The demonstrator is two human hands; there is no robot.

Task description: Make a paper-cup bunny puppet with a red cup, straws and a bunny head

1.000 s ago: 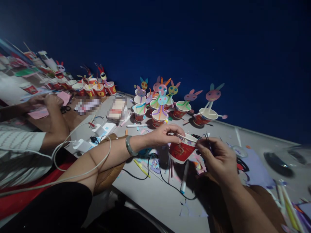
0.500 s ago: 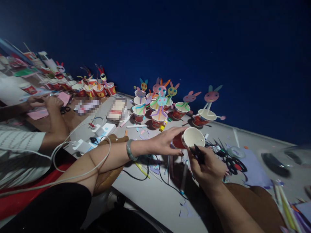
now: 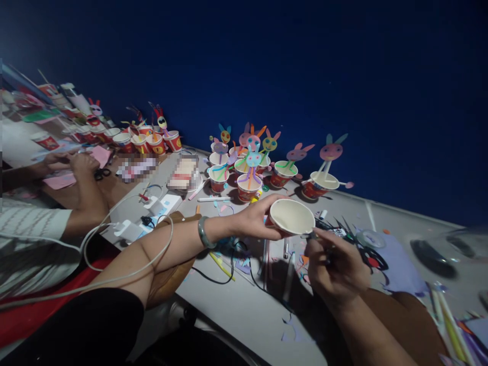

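My left hand (image 3: pixel 261 218) is wrapped around a red paper cup (image 3: pixel 292 216) from its left side, holding it above the table with its white inside facing me. My right hand (image 3: pixel 339 262) is closed on dark scissors (image 3: pixel 326 254), mostly hidden by the fingers; their tips are at the cup's right rim. Behind the cup stand several red paper cups (image 3: pixel 249 188) with paper rabbit figures on coloured stems, one a pink-faced rabbit (image 3: pixel 331 151) at the right. Beneath my hands lie a pen (image 3: pixel 285 248) and paper scraps.
Black-handled scissors (image 3: pixel 375 260) and a tape roll (image 3: pixel 371 238) lie at right, by a purple sheet (image 3: pixel 402 267). A power strip (image 3: pixel 168 206) with white cables is at left. Beyond it, another person's hands (image 3: pixel 82 160) are near pink paper. A dark blue partition (image 3: pixel 244 61) rises behind.
The cup has tilted more upright and shifted slightly left in my left hand. My right hand has turned and moved right and down, bringing the scissors from the cup's front to its right rim.
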